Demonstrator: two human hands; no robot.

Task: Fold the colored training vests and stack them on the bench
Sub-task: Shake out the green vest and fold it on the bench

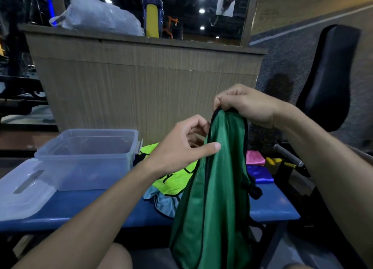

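On a blue bench [84,208] before a wood-panelled counter [141,76], a green vest [218,188] hangs upright above the bench's front edge, gathered at its top and draping down past the seat. The right hand [246,105] grips the vest's bunched top, fingers curled tightly over the black-trimmed edge, wrist bent with the forearm reaching in from the right. The left hand [181,145] sits just beside the vest's left edge, thumb stretched flat against the fabric, fingers loosely curled behind; whether they catch any cloth cannot be told. Behind the green vest lie a yellow vest [171,179] over a light blue vest [165,204], partly hidden by the left arm. Folded pink [254,157] and purple [260,174] vests rest at the bench's right end. A clear bin [86,157] stands at left, its lid [24,194] beside it. A yellow bottle [152,14] and plastic bag [96,16] top the counter; a black chair [327,76] stands right.
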